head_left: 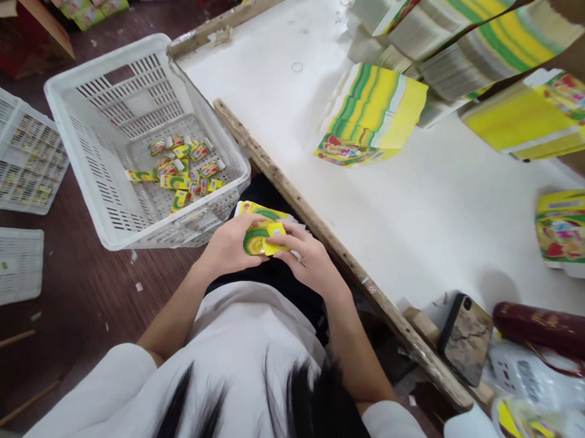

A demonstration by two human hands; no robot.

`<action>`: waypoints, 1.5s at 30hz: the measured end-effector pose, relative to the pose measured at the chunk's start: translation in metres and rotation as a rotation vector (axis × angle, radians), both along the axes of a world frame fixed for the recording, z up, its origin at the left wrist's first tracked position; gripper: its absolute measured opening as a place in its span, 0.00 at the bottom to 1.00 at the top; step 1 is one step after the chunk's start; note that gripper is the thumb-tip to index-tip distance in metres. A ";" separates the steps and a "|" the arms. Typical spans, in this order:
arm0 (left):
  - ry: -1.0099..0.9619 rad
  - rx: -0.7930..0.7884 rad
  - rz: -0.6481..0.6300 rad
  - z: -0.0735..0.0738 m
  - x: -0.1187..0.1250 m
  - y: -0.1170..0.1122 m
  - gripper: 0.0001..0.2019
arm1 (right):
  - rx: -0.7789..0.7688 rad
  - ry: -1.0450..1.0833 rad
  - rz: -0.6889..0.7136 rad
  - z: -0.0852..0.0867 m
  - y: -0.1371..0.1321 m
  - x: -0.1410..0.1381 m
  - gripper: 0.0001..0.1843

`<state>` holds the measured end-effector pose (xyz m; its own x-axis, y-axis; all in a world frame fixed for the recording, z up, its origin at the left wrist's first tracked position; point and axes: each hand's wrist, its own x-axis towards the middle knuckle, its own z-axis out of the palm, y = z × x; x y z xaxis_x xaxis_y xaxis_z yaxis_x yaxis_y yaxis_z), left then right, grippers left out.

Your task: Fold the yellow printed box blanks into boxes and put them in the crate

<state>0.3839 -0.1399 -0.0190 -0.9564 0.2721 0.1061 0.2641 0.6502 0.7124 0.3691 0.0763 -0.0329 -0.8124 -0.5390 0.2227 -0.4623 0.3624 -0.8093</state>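
Above my lap, both hands close around a small yellow and green carton (257,241) with a raised yellow flap. My left hand (228,246) grips its left side, thumb and fingers bent round it. My right hand (312,257) has its fingers on the flap and the right side. Just behind the carton, more flat printed cartons (250,207) show at my lap, partly covered by my hands. To the left, a white plastic basket (78,130) holds several small folded cartons (175,182) scattered on its bottom.
A white table (372,231) with a wooden edge lies to my right. On it are a fanned stack of flat cartons (370,111), more stacks (464,51), a phone (466,338) and a dark red bottle (550,330). Other white baskets (3,269) stand at far left.
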 end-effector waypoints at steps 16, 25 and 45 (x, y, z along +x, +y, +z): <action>0.126 -0.217 -0.170 0.070 0.004 -0.007 0.32 | -0.013 -0.019 0.104 0.056 0.008 0.013 0.16; 0.024 -0.240 -0.069 0.023 0.001 0.008 0.27 | -0.126 -0.047 -0.246 -0.001 -0.029 0.022 0.14; 0.027 0.152 0.225 -0.069 -0.012 0.000 0.16 | 0.267 0.097 -0.393 -0.052 -0.027 0.016 0.15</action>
